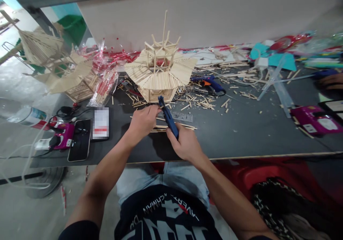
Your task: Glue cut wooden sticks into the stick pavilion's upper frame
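Note:
My right hand (184,145) is wrapped round the blue handles of a small cutter (167,116), whose jaws point up toward a wooden stick pavilion model (160,73). My left hand (143,121) is closed in a pinch right at the cutter's jaws, holding a thin wooden stick (154,108) that is largely hidden by the fingers. Several loose sticks (171,127) lie on the dark table under both hands, next to a clear ruler (182,116).
Stick offcuts (200,102) and a blue glue gun (210,82) lie right of the model. A phone (79,140), a card, a pink device (63,136) and cables sit at left. Another stick model (53,61) stands far left. A pink box (313,120) is at right.

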The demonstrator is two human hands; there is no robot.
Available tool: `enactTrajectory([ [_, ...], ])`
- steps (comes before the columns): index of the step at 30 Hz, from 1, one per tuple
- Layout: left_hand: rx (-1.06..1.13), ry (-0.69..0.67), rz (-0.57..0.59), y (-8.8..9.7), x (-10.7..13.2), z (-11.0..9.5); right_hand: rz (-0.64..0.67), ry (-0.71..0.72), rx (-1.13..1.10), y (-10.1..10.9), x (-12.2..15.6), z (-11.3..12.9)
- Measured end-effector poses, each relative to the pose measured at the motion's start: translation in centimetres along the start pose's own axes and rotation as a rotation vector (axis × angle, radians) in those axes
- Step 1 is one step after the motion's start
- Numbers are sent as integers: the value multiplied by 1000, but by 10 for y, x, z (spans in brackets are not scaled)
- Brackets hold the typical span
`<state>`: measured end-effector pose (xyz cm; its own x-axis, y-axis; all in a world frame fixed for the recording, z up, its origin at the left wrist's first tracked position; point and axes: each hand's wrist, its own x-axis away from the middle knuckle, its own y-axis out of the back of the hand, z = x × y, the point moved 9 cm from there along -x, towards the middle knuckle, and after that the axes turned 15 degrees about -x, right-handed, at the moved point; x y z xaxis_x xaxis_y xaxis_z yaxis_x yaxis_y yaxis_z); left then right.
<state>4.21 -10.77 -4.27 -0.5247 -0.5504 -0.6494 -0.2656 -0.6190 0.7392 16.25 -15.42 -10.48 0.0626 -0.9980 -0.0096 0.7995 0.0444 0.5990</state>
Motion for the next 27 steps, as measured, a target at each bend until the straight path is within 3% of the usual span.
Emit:
enactTrajectory([
  [11,79,112,-41,12,0,25,-104,47,17,20,10,-12],
  [16,60,99,-62,16,-1,22,-172,9,-31,31,22,-25],
  [23,86,107,178,0,-2,23,-413,17,170,91,40,-52],
  [27,138,61,155,9,-9,19,-540,-87,337,132,46,-93],
])
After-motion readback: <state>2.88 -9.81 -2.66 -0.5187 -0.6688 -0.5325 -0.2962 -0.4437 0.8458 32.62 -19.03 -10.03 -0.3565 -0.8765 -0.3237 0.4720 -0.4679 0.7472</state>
